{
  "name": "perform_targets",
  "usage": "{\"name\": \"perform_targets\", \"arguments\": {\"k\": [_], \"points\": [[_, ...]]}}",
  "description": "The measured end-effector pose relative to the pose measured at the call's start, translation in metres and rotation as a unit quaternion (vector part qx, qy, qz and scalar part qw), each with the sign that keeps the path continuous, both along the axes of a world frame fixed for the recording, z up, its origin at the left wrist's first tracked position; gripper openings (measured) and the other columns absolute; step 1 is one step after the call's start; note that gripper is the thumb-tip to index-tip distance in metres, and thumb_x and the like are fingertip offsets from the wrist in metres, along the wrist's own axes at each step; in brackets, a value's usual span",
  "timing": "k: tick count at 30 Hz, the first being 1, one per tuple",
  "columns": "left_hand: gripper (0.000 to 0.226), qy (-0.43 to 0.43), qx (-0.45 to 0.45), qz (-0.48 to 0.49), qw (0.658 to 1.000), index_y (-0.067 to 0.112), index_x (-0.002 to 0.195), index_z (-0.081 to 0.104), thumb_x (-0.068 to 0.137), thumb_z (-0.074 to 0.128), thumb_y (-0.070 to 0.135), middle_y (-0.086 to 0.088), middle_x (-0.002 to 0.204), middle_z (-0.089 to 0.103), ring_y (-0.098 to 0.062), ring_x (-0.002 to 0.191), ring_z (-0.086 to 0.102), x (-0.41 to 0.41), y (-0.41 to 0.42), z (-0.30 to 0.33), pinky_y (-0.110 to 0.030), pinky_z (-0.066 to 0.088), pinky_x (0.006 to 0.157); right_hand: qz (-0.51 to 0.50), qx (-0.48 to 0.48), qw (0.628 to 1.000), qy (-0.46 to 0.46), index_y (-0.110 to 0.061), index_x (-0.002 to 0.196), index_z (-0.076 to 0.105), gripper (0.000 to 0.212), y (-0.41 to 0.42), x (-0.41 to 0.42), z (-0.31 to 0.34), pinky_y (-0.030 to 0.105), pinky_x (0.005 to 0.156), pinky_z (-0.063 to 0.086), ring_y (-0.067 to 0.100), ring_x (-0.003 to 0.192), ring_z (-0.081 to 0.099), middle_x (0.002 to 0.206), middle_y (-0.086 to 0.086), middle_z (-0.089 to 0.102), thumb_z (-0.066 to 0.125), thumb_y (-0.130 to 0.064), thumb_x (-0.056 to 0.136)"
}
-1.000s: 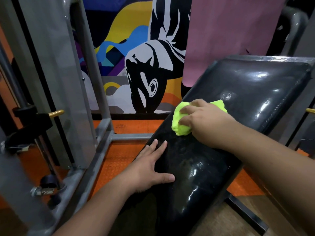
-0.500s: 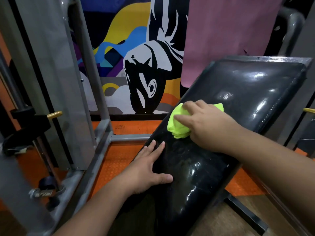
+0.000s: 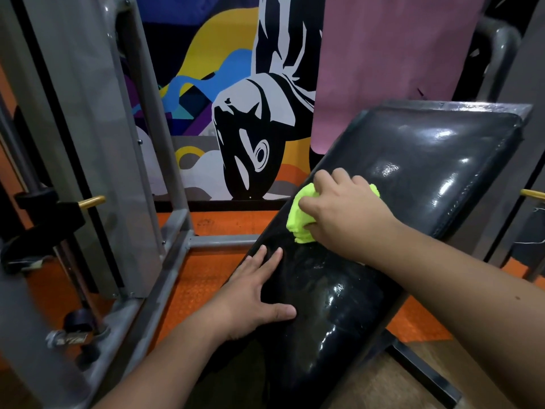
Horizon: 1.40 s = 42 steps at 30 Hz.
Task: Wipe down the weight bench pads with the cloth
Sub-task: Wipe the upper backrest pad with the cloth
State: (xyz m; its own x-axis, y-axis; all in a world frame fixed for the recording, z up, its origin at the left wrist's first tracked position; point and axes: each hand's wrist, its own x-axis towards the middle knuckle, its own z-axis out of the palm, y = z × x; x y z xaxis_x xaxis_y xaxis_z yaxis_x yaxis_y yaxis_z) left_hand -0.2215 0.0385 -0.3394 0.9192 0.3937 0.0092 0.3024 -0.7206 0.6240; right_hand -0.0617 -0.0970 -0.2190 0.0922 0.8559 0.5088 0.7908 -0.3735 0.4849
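Note:
A glossy black weight bench pad (image 3: 427, 160) slopes from upper right down to the bottom middle, its surface wet and shiny. My right hand (image 3: 345, 214) presses a bunched neon-green cloth (image 3: 299, 222) onto the pad near its left edge, fingers curled over the cloth. My left hand (image 3: 250, 293) lies flat with spread fingers on the pad's left edge, lower down, thumb pointing right across the pad.
A grey steel rack frame (image 3: 165, 261) with a black collar and brass pin (image 3: 91, 201) stands at left over orange rubber flooring (image 3: 206, 278). A painted mural wall (image 3: 236, 113) and a pink mat (image 3: 383, 54) are behind. The bench's dark base bar (image 3: 424, 373) runs at lower right.
My right hand has slid the cloth a little down and left along the pad toward its left edge. My left hand has stayed flat in the same place.

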Motion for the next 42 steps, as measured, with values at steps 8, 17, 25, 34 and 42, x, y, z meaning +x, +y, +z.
{"name": "perform_targets", "arguments": {"k": [8, 17, 25, 34, 42], "points": [[0.108, -0.008, 0.002, -0.001, 1.000, 0.062, 0.151, 0.001, 0.073, 0.075, 0.066, 0.029, 0.162, -0.016, -0.001, 0.151, -0.014, 0.000, 0.002, -0.003, -0.043, 0.007, 0.126, -0.043, -0.039, 0.998, -0.027, -0.030, 0.109, 0.063, 0.048, -0.011, 0.003, -0.002, 0.042, 0.073, 0.036, 0.032, 0.098, 0.047, 0.113, 0.008, 0.051, 0.062, -0.067, 0.078], [0.106, -0.002, 0.001, 0.005, 1.000, 0.061, 0.151, 0.001, 0.075, 0.075, 0.063, 0.028, 0.162, -0.016, -0.002, 0.151, -0.014, 0.000, 0.001, 0.000, -0.040, 0.005, 0.126, -0.044, -0.053, 0.997, -0.034, -0.028, 0.116, 0.059, 0.044, -0.014, 0.002, 0.007, 0.039, 0.069, 0.032, 0.032, 0.096, 0.047, 0.116, 0.011, 0.050, 0.067, -0.055, 0.082], [0.106, 0.004, -0.001, 0.004, 1.000, 0.061, 0.151, 0.000, 0.075, 0.075, 0.064, 0.026, 0.163, -0.016, -0.004, 0.151, -0.014, -0.001, 0.000, 0.000, -0.043, 0.006, 0.126, -0.078, -0.044, 0.996, -0.021, -0.024, 0.105, 0.062, 0.037, -0.013, 0.004, 0.006, 0.037, 0.061, 0.033, 0.032, 0.084, 0.047, 0.104, 0.011, 0.052, 0.077, -0.034, 0.073], [0.106, 0.004, -0.003, 0.006, 1.000, 0.063, 0.149, 0.001, 0.074, 0.075, 0.064, 0.028, 0.162, -0.016, -0.003, 0.151, -0.014, 0.000, 0.002, -0.001, -0.043, 0.006, 0.126, -0.054, -0.029, 0.997, -0.055, -0.018, 0.103, 0.061, 0.035, -0.023, 0.004, -0.005, 0.037, 0.058, 0.029, 0.029, 0.079, 0.041, 0.097, 0.013, 0.051, 0.070, -0.012, 0.069], [0.107, -0.007, 0.004, 0.002, 1.000, 0.061, 0.150, 0.001, 0.074, 0.075, 0.066, 0.025, 0.163, -0.014, -0.004, 0.152, -0.013, 0.001, 0.003, -0.004, -0.042, 0.006, 0.126, -0.029, -0.025, 0.997, -0.066, -0.017, 0.105, 0.062, 0.034, -0.030, 0.002, -0.010, 0.037, 0.059, 0.029, 0.028, 0.079, 0.042, 0.097, 0.012, 0.052, 0.064, -0.009, 0.072]]}}
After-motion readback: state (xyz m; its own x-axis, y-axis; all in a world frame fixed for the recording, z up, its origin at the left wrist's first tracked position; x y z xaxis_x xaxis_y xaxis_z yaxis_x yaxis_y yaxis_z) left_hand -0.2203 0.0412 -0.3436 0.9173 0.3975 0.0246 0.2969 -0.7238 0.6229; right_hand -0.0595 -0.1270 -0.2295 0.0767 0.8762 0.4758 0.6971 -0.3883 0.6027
